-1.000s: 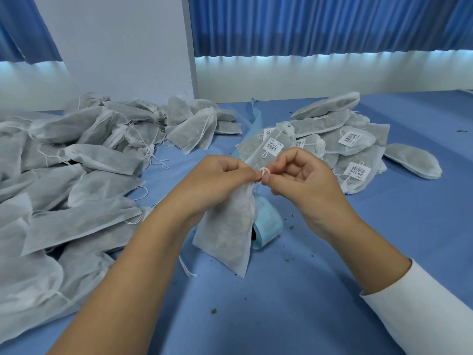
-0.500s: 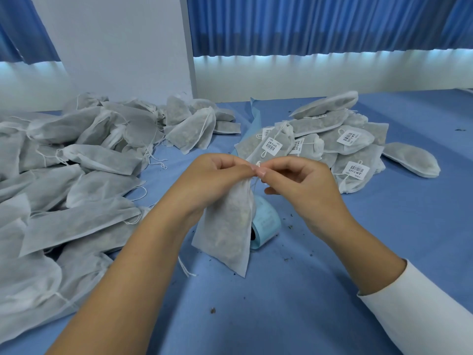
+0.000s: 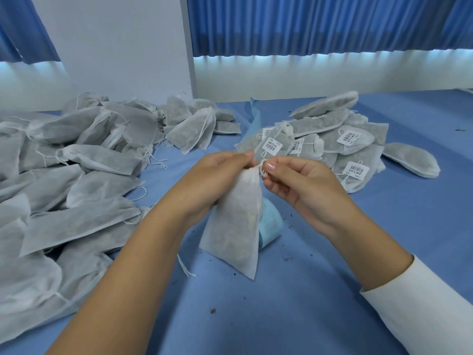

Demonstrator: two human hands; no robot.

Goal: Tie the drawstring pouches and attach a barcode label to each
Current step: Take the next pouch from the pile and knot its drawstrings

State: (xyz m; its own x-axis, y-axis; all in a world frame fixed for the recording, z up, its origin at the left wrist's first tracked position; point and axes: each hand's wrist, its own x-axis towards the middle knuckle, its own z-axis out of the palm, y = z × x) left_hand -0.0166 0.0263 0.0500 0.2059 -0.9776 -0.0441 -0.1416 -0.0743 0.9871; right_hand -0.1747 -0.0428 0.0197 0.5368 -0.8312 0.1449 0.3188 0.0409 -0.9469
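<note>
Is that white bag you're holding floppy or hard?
Probably floppy: the pouch hangs limp from the left hand. Likely light, since it is held only at its top. The right hand pinches its thin drawstring, which may slip.

A packing workroom: heaps of pouches [image 3: 76,160], barcode-labelled ones [image 3: 350,149], on a blue-covered table [image 3: 307,303].

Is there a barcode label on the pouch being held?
No, the held pouch shows only plain white fabric and a bare drawstring, no label.
</note>
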